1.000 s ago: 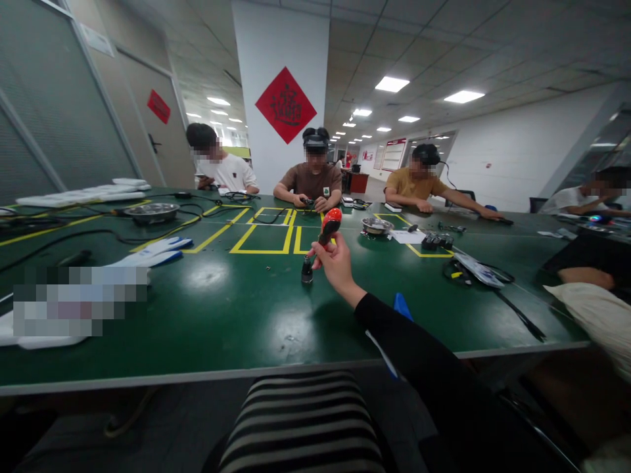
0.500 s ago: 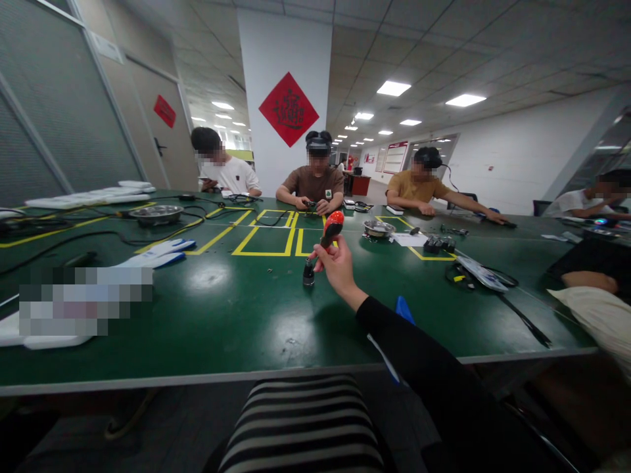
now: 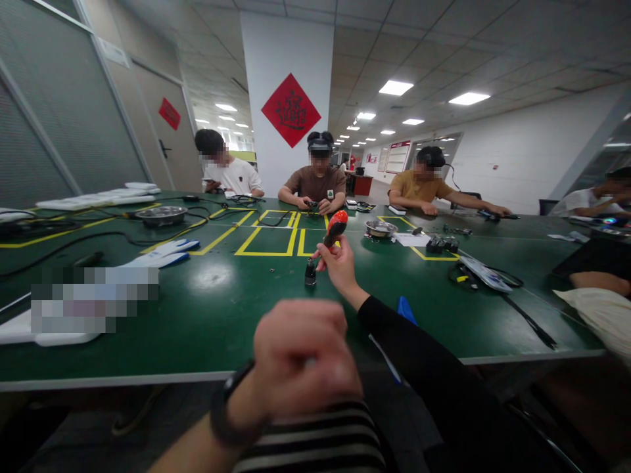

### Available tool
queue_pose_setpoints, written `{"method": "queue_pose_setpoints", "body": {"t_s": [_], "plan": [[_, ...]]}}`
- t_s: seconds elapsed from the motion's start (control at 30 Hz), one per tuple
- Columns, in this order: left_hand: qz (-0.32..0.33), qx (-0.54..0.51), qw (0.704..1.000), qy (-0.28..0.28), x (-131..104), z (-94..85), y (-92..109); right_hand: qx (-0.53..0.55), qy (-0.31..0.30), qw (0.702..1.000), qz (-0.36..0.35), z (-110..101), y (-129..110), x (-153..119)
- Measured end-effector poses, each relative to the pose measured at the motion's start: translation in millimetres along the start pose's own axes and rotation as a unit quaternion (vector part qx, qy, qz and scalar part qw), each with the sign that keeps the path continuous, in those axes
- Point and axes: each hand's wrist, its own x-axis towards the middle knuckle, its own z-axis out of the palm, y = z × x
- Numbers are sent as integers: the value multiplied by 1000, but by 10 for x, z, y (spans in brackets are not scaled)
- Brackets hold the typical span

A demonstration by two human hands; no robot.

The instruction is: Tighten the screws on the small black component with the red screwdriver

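Observation:
My right hand (image 3: 341,264), in a black sleeve, is closed around a tool with a bulbous red-and-black handle (image 3: 337,225), held upright at a tilt. Its lower end is hidden by the fingers. Just left of those fingertips, a small black cylinder (image 3: 310,272) with a narrow metallic neck stands on the green table (image 3: 236,315); whether it touches the tool I cannot tell. My left hand (image 3: 308,358), blurred, with a black band at the wrist, is curled into a fist close to the camera above the front edge. Nothing shows in it.
White-and-blue gloves (image 3: 165,251) lie at the left, near black cables. Metal bowls (image 3: 379,228) stand farther back. A blue object (image 3: 406,310) lies beside my right forearm. To the right are a packet (image 3: 486,274) and a cord. Several people sit around the table.
My left hand has come into view from below, closed in front of the camera. The right hand keeps hold of the tool in about the same place.

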Motion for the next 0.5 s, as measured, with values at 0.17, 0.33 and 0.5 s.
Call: {"method": "queue_pose_setpoints", "body": {"t_s": [0.17,0.33,0.5], "plan": [[0,57,966,250,848,-54,-561,-2,-1,1000,4,7,12,11],[-40,97,984,141,988,-19,-1332,10,-9,1000,-1,-2,35,15],[-36,-47,996,-64,845,82,-1543,13,-9,1000,-8,-12,32,8]]}}
